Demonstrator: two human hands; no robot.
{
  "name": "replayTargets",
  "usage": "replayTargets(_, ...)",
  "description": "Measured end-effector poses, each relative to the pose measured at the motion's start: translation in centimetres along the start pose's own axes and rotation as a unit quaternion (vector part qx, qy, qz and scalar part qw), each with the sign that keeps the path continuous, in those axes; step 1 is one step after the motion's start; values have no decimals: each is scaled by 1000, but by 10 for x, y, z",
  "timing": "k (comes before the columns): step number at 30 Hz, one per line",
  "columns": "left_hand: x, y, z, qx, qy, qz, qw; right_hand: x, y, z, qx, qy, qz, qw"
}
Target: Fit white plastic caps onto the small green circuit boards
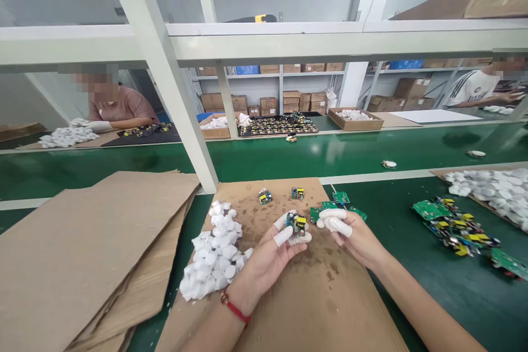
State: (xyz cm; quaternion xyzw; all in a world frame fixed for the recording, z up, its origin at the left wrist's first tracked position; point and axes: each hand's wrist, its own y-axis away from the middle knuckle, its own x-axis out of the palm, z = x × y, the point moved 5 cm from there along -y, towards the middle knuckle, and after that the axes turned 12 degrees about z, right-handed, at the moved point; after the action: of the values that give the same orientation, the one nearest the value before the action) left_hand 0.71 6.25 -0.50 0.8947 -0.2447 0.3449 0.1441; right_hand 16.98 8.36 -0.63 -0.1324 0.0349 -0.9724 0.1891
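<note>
My left hand (277, 250), with white finger cots on its fingers, grips a small circuit board (297, 224) that carries a yellow-wrapped part, over the cardboard sheet (297, 297). Just to the right, my right hand (344, 231) has its white-capped fingertips pinched together, apart from that board; whatever lies between them is hidden. Several green circuit boards (341, 197) lie right behind the right hand. Two more boards with yellow parts, one at the left (264, 196) and one at the right (297, 193), rest on the cardboard. Left of my hands is a pile of white round pads (218, 250).
Stacked cardboard (94, 242) covers the left side. At right are a heap of circuit boards (457, 225) and another white pile (495, 190). A slanted white post (177, 93) stands ahead by the green conveyor (264, 159). Two people sit across it, beside board trays and boxes.
</note>
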Motion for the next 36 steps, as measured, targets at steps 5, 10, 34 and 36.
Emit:
replayTargets(5,-1,-3,5,-12,18,6,1000,-2,1,-2,18,-82,-28,996)
replayTargets(10,-7,-5,7,-8,35,-36,999,-7,2,-5,30,-41,-55,997)
replayTargets(34,13,3,15,0,81,105,991,9,5,3,-48,240,27,969)
replayTargets(36,15,3,15,5,111,119,987,15,7,4,-60,287,46,955)
